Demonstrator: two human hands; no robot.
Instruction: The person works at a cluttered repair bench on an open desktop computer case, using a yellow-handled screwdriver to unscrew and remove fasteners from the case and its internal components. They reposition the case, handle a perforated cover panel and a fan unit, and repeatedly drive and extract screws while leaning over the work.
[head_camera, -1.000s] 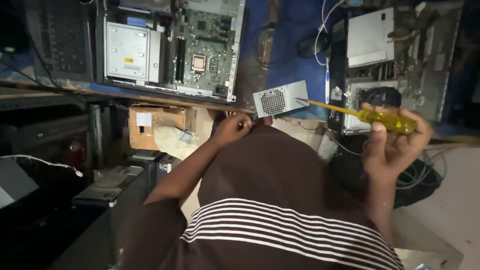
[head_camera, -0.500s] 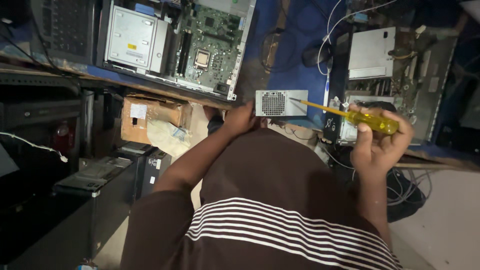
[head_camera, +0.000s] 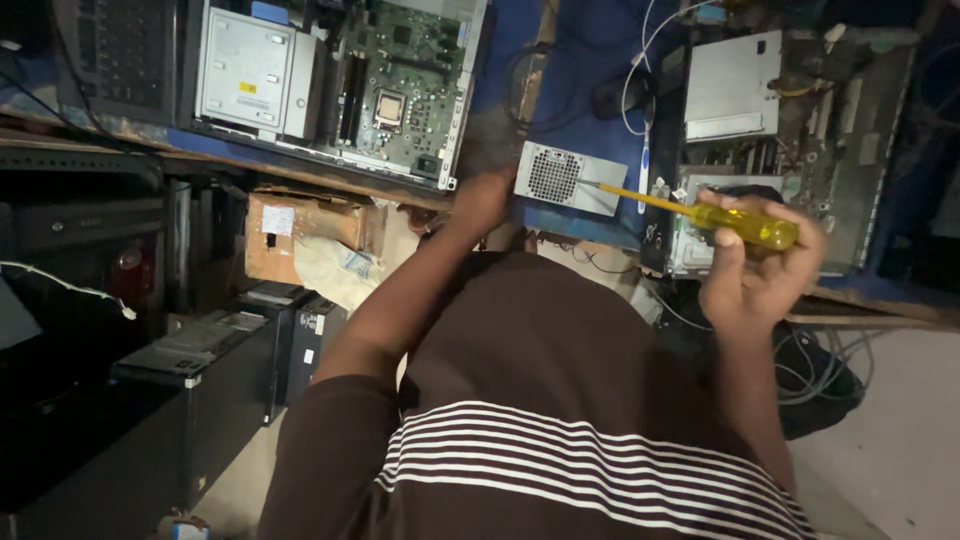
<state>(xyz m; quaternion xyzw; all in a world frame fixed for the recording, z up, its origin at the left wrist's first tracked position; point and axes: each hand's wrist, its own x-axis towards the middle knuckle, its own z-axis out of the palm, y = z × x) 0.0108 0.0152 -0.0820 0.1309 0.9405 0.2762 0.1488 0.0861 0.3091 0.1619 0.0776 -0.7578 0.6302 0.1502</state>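
Screwdriving in hand: I'm gripping yellow clear-handled screwdriver (head_camera: 735, 222) w/ right hand (head_camera: 757, 268), fingers clamped, tip on grey metal vented PSU box (head_camera: 568, 178) at blue counter (head_camera: 590, 60) edge; left hand (head_camera: 480, 203) is steadying box, fingers' state unclear. Next needs tip seated.

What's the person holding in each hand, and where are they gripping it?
The right hand grips a screwdriver by its yellow handle. The left hand rests against the grey power supply box; a real grip cannot be told.
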